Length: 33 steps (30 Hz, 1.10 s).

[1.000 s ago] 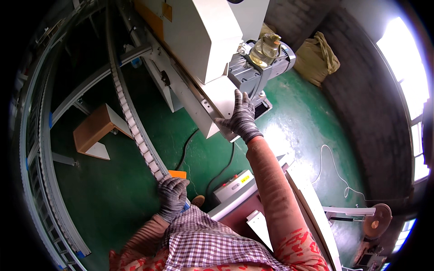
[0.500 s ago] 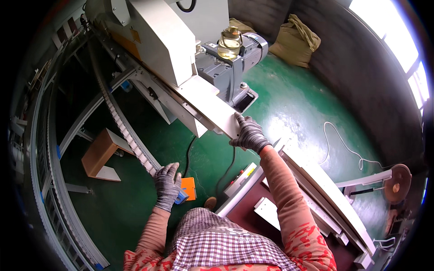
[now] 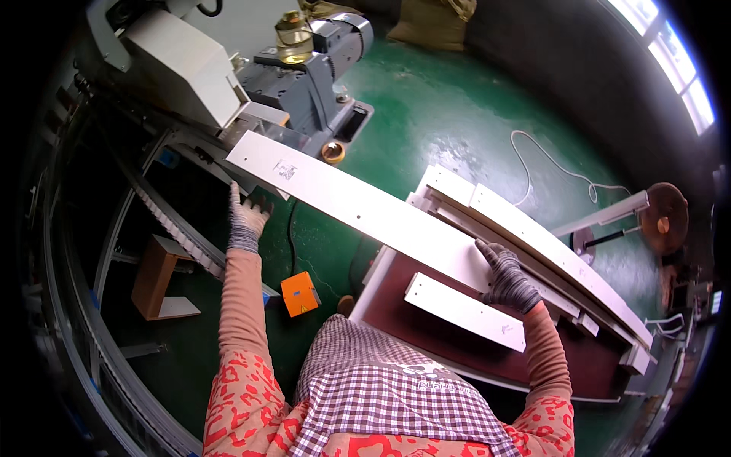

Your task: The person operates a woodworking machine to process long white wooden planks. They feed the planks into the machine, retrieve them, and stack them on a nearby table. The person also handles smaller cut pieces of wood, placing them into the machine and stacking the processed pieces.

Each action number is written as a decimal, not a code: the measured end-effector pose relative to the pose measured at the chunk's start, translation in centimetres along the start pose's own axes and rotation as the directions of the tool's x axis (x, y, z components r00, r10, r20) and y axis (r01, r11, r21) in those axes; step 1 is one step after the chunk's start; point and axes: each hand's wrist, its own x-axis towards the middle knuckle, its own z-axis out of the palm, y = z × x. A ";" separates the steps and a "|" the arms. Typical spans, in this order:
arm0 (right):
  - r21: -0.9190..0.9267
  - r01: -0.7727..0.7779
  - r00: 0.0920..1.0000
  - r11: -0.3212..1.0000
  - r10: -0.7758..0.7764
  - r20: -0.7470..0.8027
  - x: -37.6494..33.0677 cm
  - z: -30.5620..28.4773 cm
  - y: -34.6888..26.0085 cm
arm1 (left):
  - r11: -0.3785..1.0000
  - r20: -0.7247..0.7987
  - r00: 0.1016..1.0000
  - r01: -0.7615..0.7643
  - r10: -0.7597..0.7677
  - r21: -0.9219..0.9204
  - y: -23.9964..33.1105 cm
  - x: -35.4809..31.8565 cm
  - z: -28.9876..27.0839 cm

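Note:
A long white board [image 3: 358, 217] with small holes and a printed patch stretches from the machine's end across to the dark red tabletop. My right hand [image 3: 509, 280], in a striped grey glove, grips the board's right end. Below the board's left end is my left hand [image 3: 247, 217], also gloved, with its fingers spread and holding nothing. Whether its fingertips touch the board's underside I cannot tell. Just under the board's right part, a shorter white board [image 3: 464, 311] lies on the red tabletop [image 3: 388, 293].
Several white boards [image 3: 548, 236] are stacked along the tabletop's far side. A white-housed machine [image 3: 186, 72] with a grey motor [image 3: 308, 84] stands at far left. Curved roller rails [image 3: 164, 217] run on the left. An orange foot pedal [image 3: 299, 294] sits on the green floor.
The long white board has come out of the machine, rightward over the table, with my right hand on its end. My left hand has left the roller rail, reaching up toward the board's left end.

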 end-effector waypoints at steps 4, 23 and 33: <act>-0.186 -0.179 0.972 0.966 0.203 0.118 -11.8 2.5 5.0 | 0.971 0.305 0.951 -0.112 0.043 0.211 -3.2 4.3 -1.3; -0.460 -0.673 0.592 0.579 0.795 0.134 -30.3 18.7 21.9 | 0.579 0.033 0.980 0.089 -0.197 0.810 -32.5 -4.9 -7.9; -0.162 -0.852 0.493 0.497 0.867 0.067 -25.0 20.7 17.3 | 0.492 0.238 0.951 -0.113 -0.199 0.863 -34.7 -0.9 -13.1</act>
